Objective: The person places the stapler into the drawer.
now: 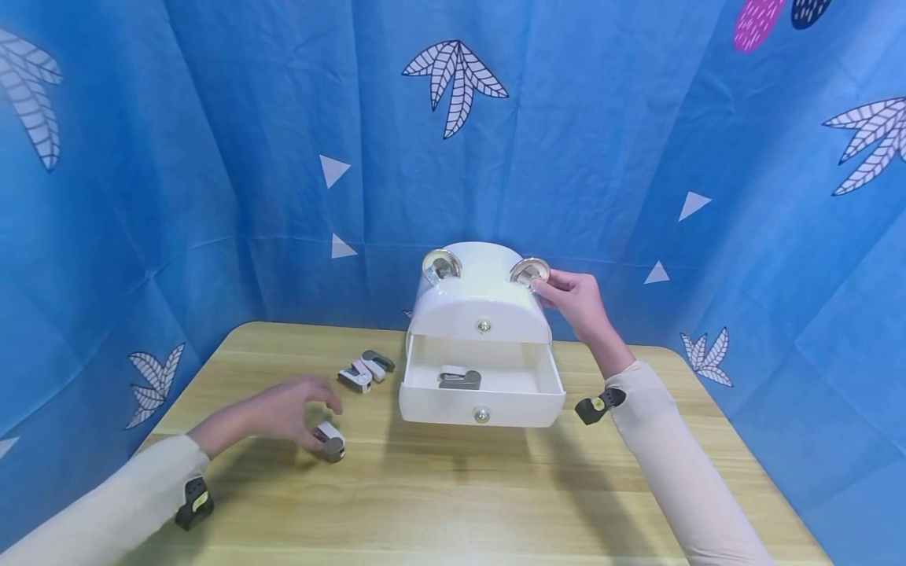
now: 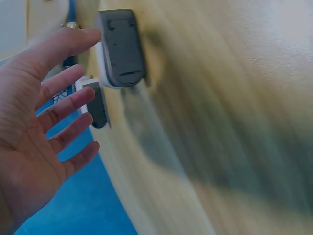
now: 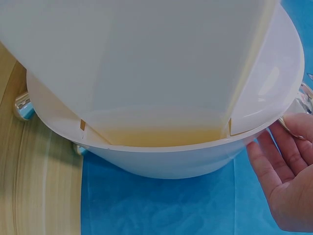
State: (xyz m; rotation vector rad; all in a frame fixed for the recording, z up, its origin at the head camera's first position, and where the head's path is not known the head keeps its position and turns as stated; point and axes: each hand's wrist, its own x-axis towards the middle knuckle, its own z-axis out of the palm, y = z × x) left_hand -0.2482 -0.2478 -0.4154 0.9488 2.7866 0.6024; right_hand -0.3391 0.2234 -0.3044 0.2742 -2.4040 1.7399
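Note:
A small grey-and-white stapler (image 1: 329, 442) rests on the table close to my left hand (image 1: 293, 410), whose spread fingers reach around it. In the left wrist view the thumb tip is right at the edge of that stapler (image 2: 122, 49). My right hand (image 1: 575, 300) holds the shiny round ear (image 1: 529, 271) on the right of a white drawer box (image 1: 481, 314). The box's lower drawer (image 1: 453, 405) is pulled out, and another stapler (image 1: 462, 379) lies inside it. From the right wrist view, the right fingers (image 3: 266, 169) rest along the box's side.
Two more staplers, one white-and-grey (image 1: 356, 376) and one darker (image 1: 377, 363), lie side by side left of the box. A closed upper drawer with a round knob (image 1: 484, 325) sits above the open one. Blue curtain (image 1: 283, 157) surrounds the wooden table (image 1: 453, 503).

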